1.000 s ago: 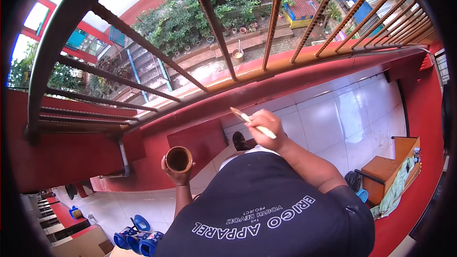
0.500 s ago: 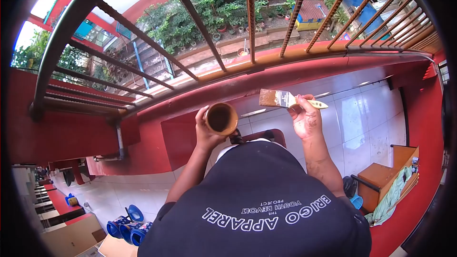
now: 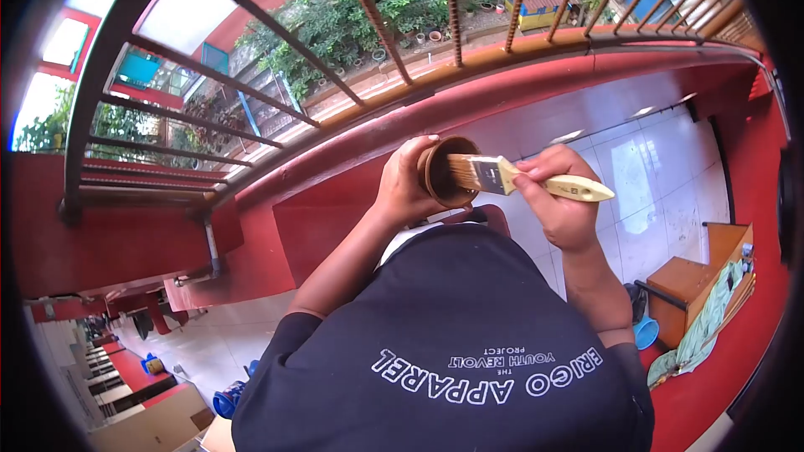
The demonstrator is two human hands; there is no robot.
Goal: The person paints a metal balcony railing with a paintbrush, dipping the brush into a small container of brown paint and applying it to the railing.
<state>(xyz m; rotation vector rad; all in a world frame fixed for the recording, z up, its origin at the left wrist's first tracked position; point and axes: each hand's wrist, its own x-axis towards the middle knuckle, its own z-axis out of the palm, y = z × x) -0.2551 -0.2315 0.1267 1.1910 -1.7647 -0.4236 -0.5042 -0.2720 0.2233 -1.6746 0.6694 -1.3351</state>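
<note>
Since half a second ago the cup has been tipped on its side and the brush, which was held clear at 2 o'clock of it, has come in from 3 o'clock. Its bristles now sit inside the cup's mouth.

The left hand wraps the cup from 9 o'clock with its fingers curled round the wall. The right hand pinches the brush's pale handle just behind the metal band.

This looks like the loading step. How deep the bristles reach, and what is left in the cup, the view does not quite show.

Drawing the brush out would call for a straight pull toward 3 o'clock, and likely a wipe on the cup's rim.

There is room that way over the tiled floor. The red ledge and the railing close off 12 o'clock, and a wooden desk stands well apart at 4 o'clock.
</note>
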